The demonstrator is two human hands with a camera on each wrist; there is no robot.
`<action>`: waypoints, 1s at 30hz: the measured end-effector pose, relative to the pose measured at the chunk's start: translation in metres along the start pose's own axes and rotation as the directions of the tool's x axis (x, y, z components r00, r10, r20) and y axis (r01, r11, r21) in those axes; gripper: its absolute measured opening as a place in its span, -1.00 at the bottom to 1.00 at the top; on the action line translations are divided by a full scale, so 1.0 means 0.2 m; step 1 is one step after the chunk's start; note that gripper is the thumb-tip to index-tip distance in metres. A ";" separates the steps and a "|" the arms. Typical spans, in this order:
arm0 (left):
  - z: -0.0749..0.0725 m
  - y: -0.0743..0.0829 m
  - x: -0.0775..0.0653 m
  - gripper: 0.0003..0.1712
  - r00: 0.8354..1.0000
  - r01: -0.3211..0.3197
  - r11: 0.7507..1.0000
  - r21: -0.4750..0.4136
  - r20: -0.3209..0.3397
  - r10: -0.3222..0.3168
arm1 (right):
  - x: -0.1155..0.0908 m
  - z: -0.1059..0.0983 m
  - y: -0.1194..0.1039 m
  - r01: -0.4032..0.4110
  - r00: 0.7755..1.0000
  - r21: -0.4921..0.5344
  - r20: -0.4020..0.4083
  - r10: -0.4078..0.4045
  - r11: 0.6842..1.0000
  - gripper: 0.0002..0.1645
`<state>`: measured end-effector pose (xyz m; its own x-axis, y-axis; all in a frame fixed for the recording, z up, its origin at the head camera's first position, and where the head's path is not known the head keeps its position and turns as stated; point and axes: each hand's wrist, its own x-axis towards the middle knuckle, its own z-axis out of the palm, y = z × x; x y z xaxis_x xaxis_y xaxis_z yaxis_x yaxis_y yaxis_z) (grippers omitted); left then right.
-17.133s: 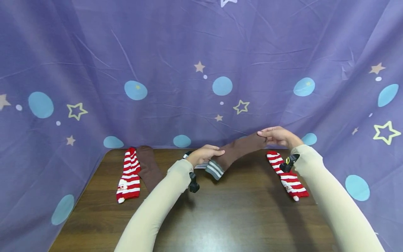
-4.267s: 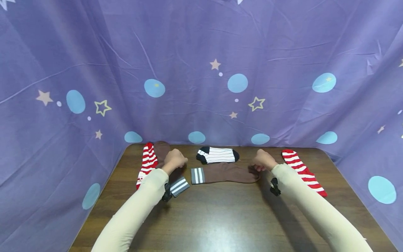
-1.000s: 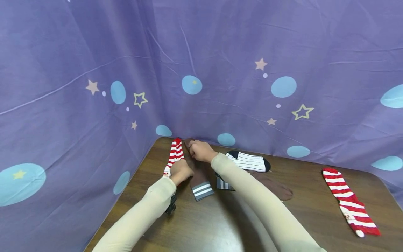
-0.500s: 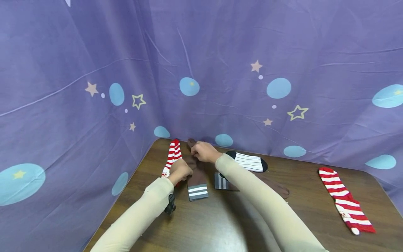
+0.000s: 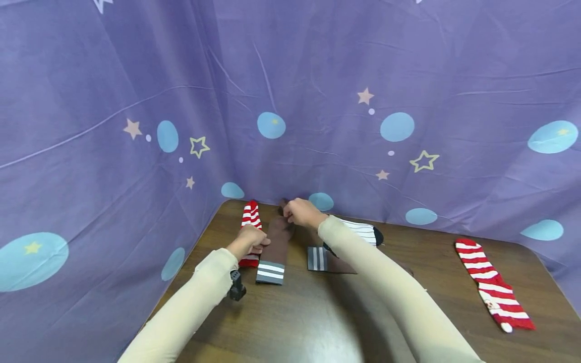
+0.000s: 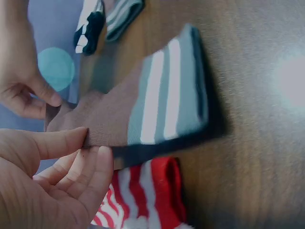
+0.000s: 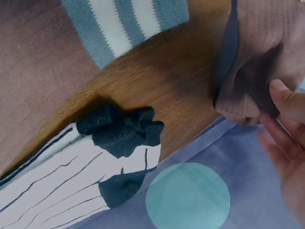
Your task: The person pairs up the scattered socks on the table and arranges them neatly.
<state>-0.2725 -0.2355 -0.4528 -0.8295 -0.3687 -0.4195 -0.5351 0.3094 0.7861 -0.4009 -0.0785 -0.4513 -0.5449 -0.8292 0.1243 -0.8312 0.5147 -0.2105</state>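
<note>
A brown sock with a grey-and-white striped cuff is held between both hands at the table's left. My left hand pinches its side edge between thumb and fingers, as the left wrist view shows; the cuff lifts off the table there. My right hand pinches the sock near its foot end, by the back edge; in the right wrist view the thumb presses a dark fold. Beside my left hand lies a red-and-white striped sock, partly hidden by that hand in the head view.
Another brown sock lies mid-table, partly under my right forearm. Behind it is a white sock with black lines and black ends. A second red-and-white sock lies at the right. A purple curtain hangs along the table's back edge.
Earlier both hands held the other brown sock, now lying mid-table. Over the last second, the left brown sock's cuff has swung left and its foot end right, with my right hand shifting slightly right.
</note>
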 end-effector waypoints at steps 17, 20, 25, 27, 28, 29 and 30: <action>-0.07 0.11 0.06 -0.56 0.973 -0.219 0.975 0.021 0.085 0.217 | -0.08 -0.12 0.07 -0.050 0.986 0.303 -0.135 0.094 0.952 -0.97; -0.08 0.15 0.07 -0.55 0.958 -0.284 0.958 0.049 0.063 0.281 | -0.08 -0.15 0.08 -0.066 0.978 0.381 -0.160 0.136 0.922 -0.94; -0.08 0.20 0.08 -0.54 0.937 -0.347 0.938 0.024 0.061 0.345 | -0.10 -0.22 0.08 -0.079 0.970 0.517 -0.158 0.186 0.853 -0.95; -0.08 0.22 0.08 -0.53 0.933 -0.355 0.935 0.005 0.066 0.354 | -0.11 -0.25 0.09 -0.091 0.968 0.567 -0.143 0.206 0.819 -0.96; -0.08 0.22 0.08 -0.53 0.931 -0.360 0.933 0.001 0.068 0.359 | -0.12 -0.27 0.09 -0.102 0.967 0.589 -0.132 0.220 0.802 -0.95; -0.07 0.23 0.08 -0.53 0.930 -0.363 0.932 -0.005 0.069 0.362 | -0.13 -0.28 0.09 -0.112 0.965 0.609 -0.122 0.232 0.785 -0.94; -0.07 0.24 0.08 -0.53 0.927 -0.367 0.930 -0.015 0.072 0.367 | -0.14 -0.29 0.10 -0.123 0.963 0.621 -0.114 0.244 0.774 -0.93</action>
<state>-0.3091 -0.2393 -0.4148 -0.9772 -0.1651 -0.1331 -0.1908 0.4103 0.8918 -0.4082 -0.0320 -0.4022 -0.7401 -0.6484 0.1785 -0.5077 0.3647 -0.7806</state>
